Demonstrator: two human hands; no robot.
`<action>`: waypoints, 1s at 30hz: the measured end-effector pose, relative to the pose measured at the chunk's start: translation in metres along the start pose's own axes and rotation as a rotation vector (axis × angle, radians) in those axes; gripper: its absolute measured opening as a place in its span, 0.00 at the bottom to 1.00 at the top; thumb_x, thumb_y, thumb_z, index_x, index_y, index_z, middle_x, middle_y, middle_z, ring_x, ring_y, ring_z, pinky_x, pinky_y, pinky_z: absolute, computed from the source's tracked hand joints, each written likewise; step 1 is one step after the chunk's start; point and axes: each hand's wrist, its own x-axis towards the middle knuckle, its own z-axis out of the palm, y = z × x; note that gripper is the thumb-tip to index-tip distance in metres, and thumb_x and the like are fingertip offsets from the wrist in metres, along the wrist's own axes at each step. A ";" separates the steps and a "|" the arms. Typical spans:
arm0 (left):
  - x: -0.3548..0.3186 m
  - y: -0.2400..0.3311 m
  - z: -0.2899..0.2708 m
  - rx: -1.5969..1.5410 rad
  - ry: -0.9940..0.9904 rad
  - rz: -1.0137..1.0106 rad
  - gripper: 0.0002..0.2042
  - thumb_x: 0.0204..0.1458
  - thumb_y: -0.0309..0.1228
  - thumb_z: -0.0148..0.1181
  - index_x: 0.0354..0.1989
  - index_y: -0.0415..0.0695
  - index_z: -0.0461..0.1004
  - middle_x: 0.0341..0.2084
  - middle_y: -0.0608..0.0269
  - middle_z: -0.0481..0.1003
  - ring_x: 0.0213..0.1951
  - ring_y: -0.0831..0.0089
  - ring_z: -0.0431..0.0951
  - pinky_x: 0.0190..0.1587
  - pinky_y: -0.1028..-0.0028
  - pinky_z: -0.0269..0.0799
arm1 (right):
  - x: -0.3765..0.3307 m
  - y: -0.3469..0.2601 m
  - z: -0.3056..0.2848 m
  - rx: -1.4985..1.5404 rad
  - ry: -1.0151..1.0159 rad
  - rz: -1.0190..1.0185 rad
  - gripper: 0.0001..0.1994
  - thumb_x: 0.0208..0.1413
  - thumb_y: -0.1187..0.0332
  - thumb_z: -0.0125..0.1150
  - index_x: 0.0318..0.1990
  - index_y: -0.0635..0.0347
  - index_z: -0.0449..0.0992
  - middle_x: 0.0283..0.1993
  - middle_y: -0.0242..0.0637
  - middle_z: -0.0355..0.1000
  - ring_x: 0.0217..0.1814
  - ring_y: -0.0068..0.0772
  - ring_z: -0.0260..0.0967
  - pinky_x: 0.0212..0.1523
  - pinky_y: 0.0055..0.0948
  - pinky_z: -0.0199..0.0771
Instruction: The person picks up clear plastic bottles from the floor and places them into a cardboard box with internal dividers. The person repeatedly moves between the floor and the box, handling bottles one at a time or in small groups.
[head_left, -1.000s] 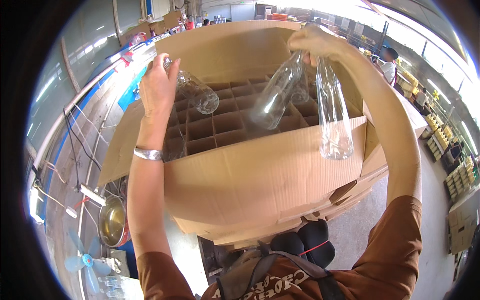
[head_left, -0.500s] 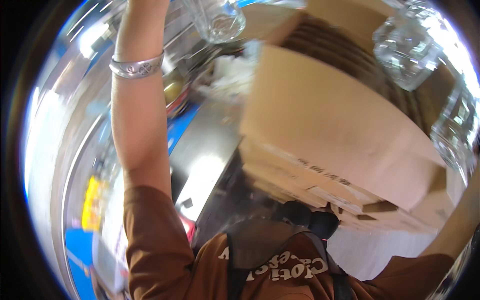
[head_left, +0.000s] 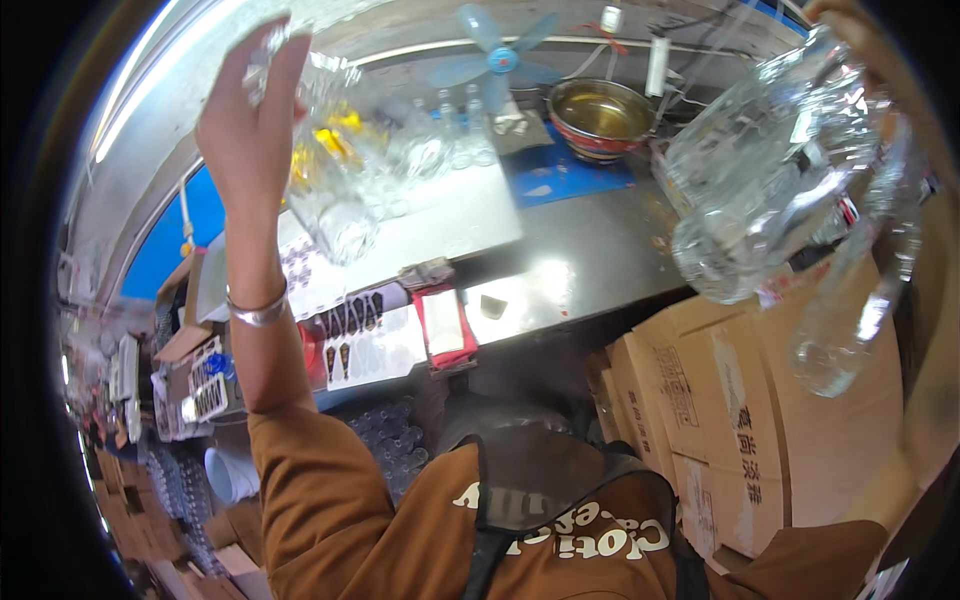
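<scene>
My left hand point(head_left: 250, 120) is raised at the upper left, a silver bangle on its wrist. Its fingers are curled round the upper end of a clear glass bottle point(head_left: 345, 225), which hangs tilted over the workbench. High at the right edge, my right hand point(head_left: 850, 35) grips clear glass bottles point(head_left: 770, 170) by their upper ends. Another clear bottle point(head_left: 835, 350) dangles below that hand, in front of the cardboard boxes. Glare and overlapping glass hide where each bottle begins and ends.
The metal workbench point(head_left: 600, 260) holds a patterned bowl point(head_left: 600, 110) of yellowish liquid, a blue fan point(head_left: 500, 60), standing glass bottles point(head_left: 460, 115), a red-edged cloth point(head_left: 445, 325) and a sheet of dark ornaments point(head_left: 350, 330). Cardboard boxes point(head_left: 740, 430) stand at the right.
My view has swung from the open carton to the workbench. Both hands now show, with bottles held over the bench and beside the boxes at right.
</scene>
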 end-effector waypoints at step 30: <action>-0.178 -0.433 0.087 0.181 -0.417 -0.437 0.15 0.54 0.27 0.64 0.50 0.41 0.75 0.41 0.52 0.76 0.39 0.57 0.78 0.42 0.65 0.74 | 0.327 -0.085 0.647 0.236 -0.219 -0.246 0.13 0.55 0.61 0.61 0.45 0.56 0.79 0.25 0.47 0.77 0.27 0.48 0.76 0.32 0.40 0.75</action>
